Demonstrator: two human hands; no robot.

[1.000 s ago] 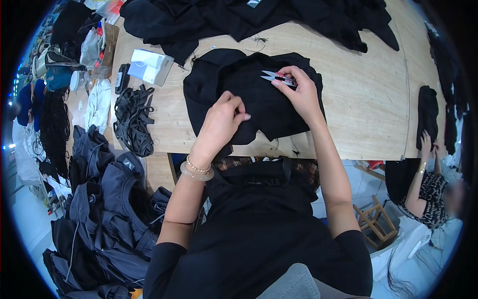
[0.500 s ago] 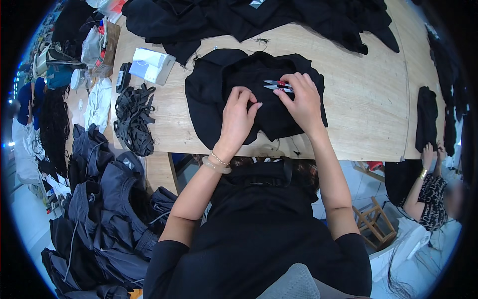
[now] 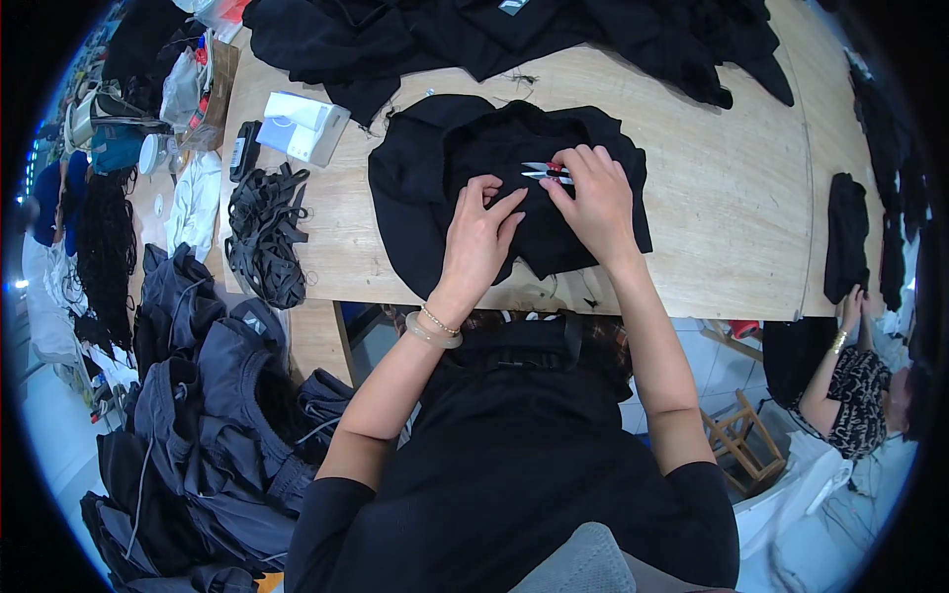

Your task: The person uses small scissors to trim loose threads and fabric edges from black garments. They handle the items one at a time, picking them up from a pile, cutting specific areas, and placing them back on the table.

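Observation:
A black garment [image 3: 405, 222] lies bunched on the wooden table in front of me, its upper folds forming an open ring. Over its middle, my right hand [image 3: 595, 198] is closed around small thread snips [image 3: 544, 172] with silvery blades and a red part at the grip. The blades point left and stand slightly apart. My left hand [image 3: 476, 232] rests on the cloth to the left of the snips, thumb and fingers bent but parted, with nothing visible between them. Whether a fine thread is there is too small to tell.
More black garments [image 3: 435, 40] cover the table's far side. At left are a white and blue box [image 3: 303, 128], a black device [image 3: 245, 151] and a heap of dark straps [image 3: 267, 237]. Dark grey garments [image 3: 213, 415] pile at lower left. Another person [image 3: 855, 395] works at far right.
My left thumb and fingers have spread apart from a pinch near the cloth. My right hand has shifted very slightly with the snips, whose blades look a little closer together.

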